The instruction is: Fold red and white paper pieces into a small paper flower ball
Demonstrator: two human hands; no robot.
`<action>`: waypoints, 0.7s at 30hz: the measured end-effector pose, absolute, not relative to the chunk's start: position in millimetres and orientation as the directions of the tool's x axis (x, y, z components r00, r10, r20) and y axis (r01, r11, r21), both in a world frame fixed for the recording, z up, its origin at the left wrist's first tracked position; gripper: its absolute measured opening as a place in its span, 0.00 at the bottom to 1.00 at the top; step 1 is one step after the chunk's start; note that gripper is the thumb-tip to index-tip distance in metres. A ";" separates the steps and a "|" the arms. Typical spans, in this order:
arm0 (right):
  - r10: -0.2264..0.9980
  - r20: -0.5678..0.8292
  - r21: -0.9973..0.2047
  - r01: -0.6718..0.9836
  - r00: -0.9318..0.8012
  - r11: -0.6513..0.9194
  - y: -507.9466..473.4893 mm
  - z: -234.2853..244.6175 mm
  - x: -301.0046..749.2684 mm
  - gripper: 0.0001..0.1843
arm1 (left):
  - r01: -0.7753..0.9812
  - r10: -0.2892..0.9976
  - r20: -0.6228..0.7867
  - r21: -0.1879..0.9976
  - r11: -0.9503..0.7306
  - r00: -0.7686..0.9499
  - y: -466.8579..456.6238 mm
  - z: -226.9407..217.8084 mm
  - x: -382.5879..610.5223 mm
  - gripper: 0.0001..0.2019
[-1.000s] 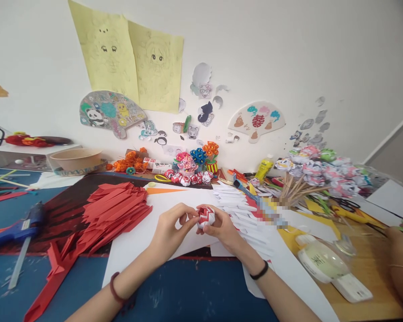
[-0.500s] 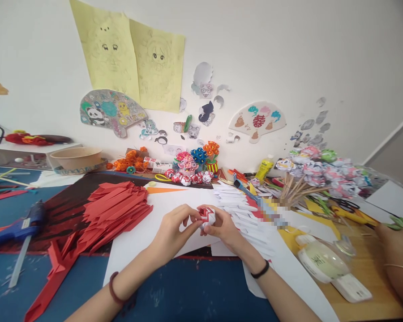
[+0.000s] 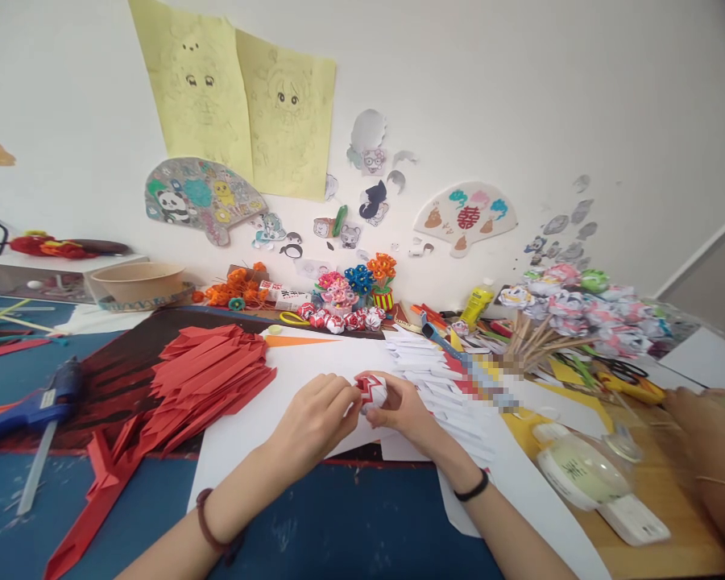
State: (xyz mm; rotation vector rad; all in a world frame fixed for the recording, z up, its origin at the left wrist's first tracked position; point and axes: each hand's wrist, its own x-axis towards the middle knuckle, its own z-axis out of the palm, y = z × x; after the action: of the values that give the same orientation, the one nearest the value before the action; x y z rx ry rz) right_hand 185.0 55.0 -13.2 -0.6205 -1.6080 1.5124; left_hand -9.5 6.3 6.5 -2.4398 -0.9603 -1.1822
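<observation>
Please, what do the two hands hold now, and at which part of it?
Both hold one red-and-white folded paper ball: the left hand pinches its left side, the right hand its right side.

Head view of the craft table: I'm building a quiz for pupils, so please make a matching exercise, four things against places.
Things:
1. red-and-white folded paper ball
2. pile of red folded paper strips
3. blue glue gun
4. yellow plastic glue bottle

Places:
A. at the back, near the wall
B. far left of the view
C. held between left hand and right hand
D. just left of the hands

Pairs: 1-C, 2-D, 3-B, 4-A
</observation>
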 end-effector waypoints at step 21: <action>0.803 0.217 -0.975 -0.158 -0.555 0.154 55.3 -11.3 190.5 0.31 | 0.050 0.967 0.128 0.989 -0.143 0.222 7.7 23.8 -4.1 0.17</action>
State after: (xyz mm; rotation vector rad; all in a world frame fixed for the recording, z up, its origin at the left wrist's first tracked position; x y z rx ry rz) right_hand 190.5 55.3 -11.3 -0.6319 -1.6326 1.5190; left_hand -4.1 7.7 23.8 -2.9065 -2.0446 -2.2172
